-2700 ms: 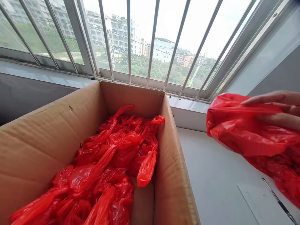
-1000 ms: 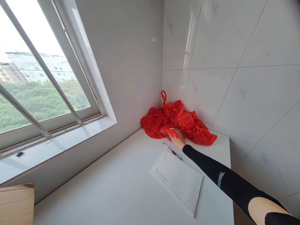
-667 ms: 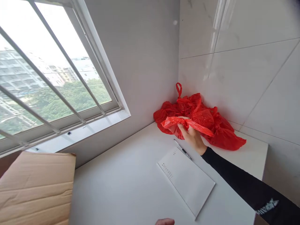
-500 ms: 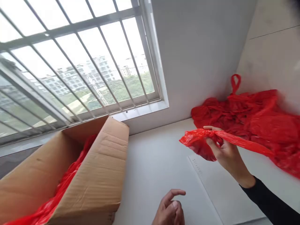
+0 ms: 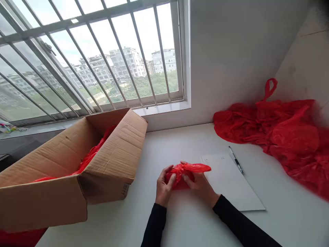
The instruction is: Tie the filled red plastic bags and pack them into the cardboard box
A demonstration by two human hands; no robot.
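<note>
A bunched red plastic bag (image 5: 181, 181) is held low over the white table (image 5: 164, 147), between my two hands. My left hand (image 5: 164, 183) closes on its left side, the thumb near the gathered middle. My right hand (image 5: 199, 183) grips the right side, partly behind the bag's strip that sticks out to the right. Whatever may be inside the bag is hidden. Just right of my right hand lies a white paper pad (image 5: 231, 181) with a black pen (image 5: 235, 160) at its upper right edge.
An open cardboard box (image 5: 113, 154) with red plastic bags (image 5: 92, 156) inside stands on the left, by the barred window (image 5: 123, 61). A large heap of red plastic bags (image 5: 290, 130) lies along the wall at the right. More red material (image 5: 23, 236) shows below the box.
My right hand has brought the red bag leftward, away from the heap. My left hand has risen from the bottom edge and taken hold of it. The camera view has shifted.
</note>
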